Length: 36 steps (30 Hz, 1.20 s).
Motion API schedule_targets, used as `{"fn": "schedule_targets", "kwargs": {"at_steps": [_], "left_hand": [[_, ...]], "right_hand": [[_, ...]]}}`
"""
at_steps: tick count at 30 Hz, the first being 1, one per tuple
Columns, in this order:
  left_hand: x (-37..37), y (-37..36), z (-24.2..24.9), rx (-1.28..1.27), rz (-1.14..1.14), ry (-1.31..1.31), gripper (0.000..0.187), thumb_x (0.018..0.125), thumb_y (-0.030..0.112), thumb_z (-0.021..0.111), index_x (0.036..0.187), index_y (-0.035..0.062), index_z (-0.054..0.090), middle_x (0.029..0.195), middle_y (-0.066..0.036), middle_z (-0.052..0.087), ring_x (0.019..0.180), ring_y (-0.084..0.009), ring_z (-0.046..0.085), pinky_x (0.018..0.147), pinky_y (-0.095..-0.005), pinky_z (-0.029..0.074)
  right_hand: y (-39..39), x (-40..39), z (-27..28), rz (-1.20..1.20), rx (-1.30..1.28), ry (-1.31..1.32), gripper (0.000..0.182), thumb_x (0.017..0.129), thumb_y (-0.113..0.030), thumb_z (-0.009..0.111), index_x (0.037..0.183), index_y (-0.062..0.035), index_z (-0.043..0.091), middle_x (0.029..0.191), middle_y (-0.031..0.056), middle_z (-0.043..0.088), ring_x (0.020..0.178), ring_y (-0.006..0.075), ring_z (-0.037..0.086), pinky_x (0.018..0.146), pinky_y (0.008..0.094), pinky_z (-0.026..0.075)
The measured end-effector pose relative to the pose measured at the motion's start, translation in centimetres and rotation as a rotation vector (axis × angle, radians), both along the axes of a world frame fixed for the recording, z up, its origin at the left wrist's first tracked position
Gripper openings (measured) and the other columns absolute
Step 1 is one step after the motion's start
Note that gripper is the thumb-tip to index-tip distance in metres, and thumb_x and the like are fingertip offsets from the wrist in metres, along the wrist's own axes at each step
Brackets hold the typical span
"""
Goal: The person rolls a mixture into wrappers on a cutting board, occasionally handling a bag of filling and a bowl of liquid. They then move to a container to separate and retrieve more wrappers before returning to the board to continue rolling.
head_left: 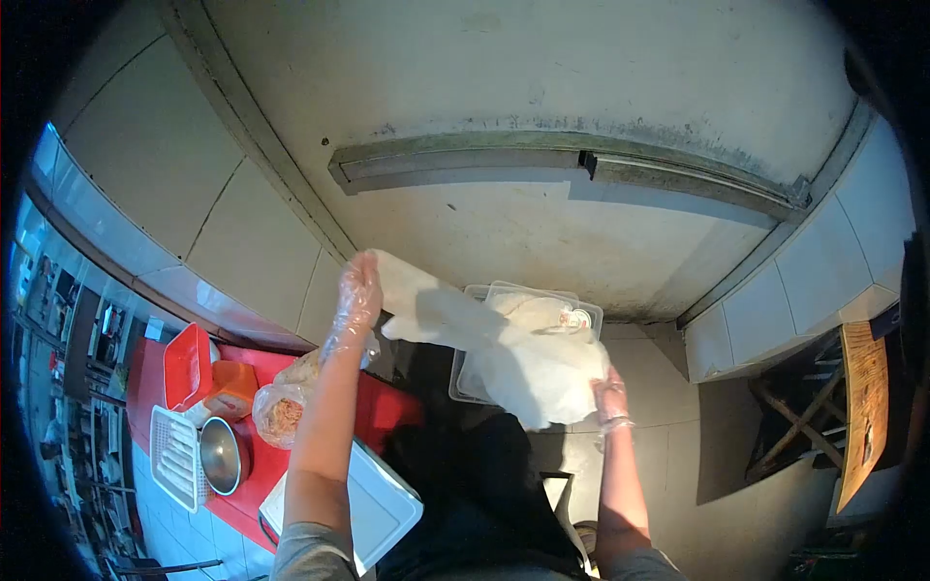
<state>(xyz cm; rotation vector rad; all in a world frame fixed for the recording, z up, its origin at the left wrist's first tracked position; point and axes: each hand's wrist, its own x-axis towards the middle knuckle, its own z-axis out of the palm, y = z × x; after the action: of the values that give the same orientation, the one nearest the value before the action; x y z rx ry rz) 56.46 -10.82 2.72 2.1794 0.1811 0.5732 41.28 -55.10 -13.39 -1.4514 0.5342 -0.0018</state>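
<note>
A limp white cloth (528, 363) is stretched between my two hands, sagging in folds in the middle. My left hand (359, 290), in a clear plastic glove, grips its upper left corner, raised near the wall. Lower down, my gloved right hand (610, 395) pinches the opposite edge. Beneath the cloth stands a clear plastic bin (589, 302), largely covered by it. Inside the bin, more white material and a round printed label (575, 319) show behind the cloth.
To my left, a red table (254, 474) carries a red basket (187, 368), a white slotted basket (175, 455), a steel bowl (224, 457), a bag of orange-brown food (279, 414) and a white lid (383, 504). A wooden stool (860, 412) stands right; a wall (465, 223) is ahead.
</note>
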Motion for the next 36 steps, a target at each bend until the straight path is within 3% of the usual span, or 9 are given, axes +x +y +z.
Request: {"fn": "schedule_targets", "kwargs": {"at_steps": [6,8,15,19,22,27,31,35,36], "left_hand": [[2.0,-2.4,0.0,0.165,0.1,-0.184,0.056,0.104,0.044,0.043,0.114,-0.0081,0.062,0.109,-0.029,0.066,0.101,-0.0408,0.063,0.091,-0.042,0.047],[0.5,-5.9,1.5,0.063,-0.166,-0.029,0.058,0.105,0.048,0.039,0.112,-0.0047,0.063,0.109,-0.026,0.065,0.101,-0.0367,0.062,0.091,-0.0406,0.047],[0.1,-16.4,-2.3,-0.477,-0.579,-0.105,0.031,0.104,0.033,0.053,0.098,0.0035,0.063,0.085,0.004,0.057,0.081,-0.0109,0.049,0.076,-0.0322,0.046],[-2.3,-17.4,0.3,-0.545,-0.392,0.274,0.031,0.104,0.032,0.051,0.104,0.0034,0.063,0.089,0.0,0.059,0.085,-0.0132,0.053,0.08,-0.0317,0.048],[-1.8,-16.3,-4.9,-0.364,-0.249,0.33,0.033,0.104,0.031,0.05,0.115,0.003,0.062,0.099,-0.012,0.066,0.093,-0.0245,0.061,0.089,-0.0371,0.05],[-3.6,-13.3,-13.4,0.201,-0.144,0.233,0.044,0.102,0.031,0.049,0.134,0.0009,0.055,0.125,-0.027,0.061,0.119,-0.0433,0.057,0.102,-0.0481,0.045],[-7.2,-13.9,-16.9,-0.156,-0.476,0.461,0.065,0.101,0.051,0.04,0.139,-0.0012,0.049,0.131,-0.021,0.06,0.122,-0.0351,0.055,0.104,-0.0446,0.043],[-11.5,-15.8,-10.8,-1.603,-0.445,1.028,0.091,0.093,0.078,0.03,0.149,0.007,0.041,0.144,-0.017,0.05,0.13,-0.0328,0.048,0.108,-0.0487,0.039],[-12.3,-15.9,-8.7,-1.674,-0.459,0.809,0.091,0.091,0.078,0.034,0.148,0.0069,0.041,0.14,-0.015,0.053,0.126,-0.03,0.052,0.104,-0.048,0.043]], "right_hand": [[-6.6,-3.2,0.3,0.011,0.222,-0.044,0.054,0.085,0.01,0.048,0.138,-0.0004,0.051,0.122,0.0115,0.066,0.104,0.0225,0.065,0.09,0.0328,0.053],[-7.5,-4.2,0.3,-0.019,0.225,-0.005,0.053,0.085,0.013,0.048,0.136,0.0,0.053,0.12,0.0102,0.066,0.104,0.0211,0.065,0.089,0.0332,0.054],[-8.0,-7.7,3.2,-0.128,0.222,-0.103,0.051,0.087,0.008,0.053,0.137,0.0003,0.052,0.121,0.0111,0.066,0.101,0.0198,0.067,0.086,0.0317,0.056],[-9.7,-9.1,4.8,-0.042,-0.033,-0.172,0.095,0.085,-0.072,0.059,0.143,0.001,0.045,0.125,0.0135,0.063,0.107,0.0201,0.064,0.089,0.0286,0.055],[-10.7,-9.2,6.0,-0.057,0.272,-0.295,0.054,0.086,0.004,0.061,0.139,0.0012,0.05,0.122,0.0121,0.065,0.102,0.0192,0.066,0.089,0.0312,0.056],[-6.2,-6.7,10.5,0.029,0.211,-0.247,0.058,0.083,0.006,0.062,0.139,0.0006,0.051,0.125,0.0091,0.064,0.109,0.0172,0.063,0.096,0.029,0.05],[-2.2,-3.9,12.6,0.121,0.188,-0.28,0.057,0.082,0.008,0.062,0.138,0.0002,0.053,0.124,0.0067,0.064,0.109,0.0155,0.061,0.097,0.0277,0.048],[-0.8,-1.3,10.5,0.122,0.373,-0.274,0.054,0.084,0.006,0.065,0.136,-0.0006,0.054,0.121,0.0067,0.065,0.105,0.0146,0.062,0.094,0.028,0.05],[0.4,-0.8,11.2,0.139,0.344,-0.252,0.054,0.085,0.005,0.066,0.137,-0.0006,0.053,0.123,0.007,0.065,0.106,0.0148,0.062,0.094,0.0281,0.05]]}}
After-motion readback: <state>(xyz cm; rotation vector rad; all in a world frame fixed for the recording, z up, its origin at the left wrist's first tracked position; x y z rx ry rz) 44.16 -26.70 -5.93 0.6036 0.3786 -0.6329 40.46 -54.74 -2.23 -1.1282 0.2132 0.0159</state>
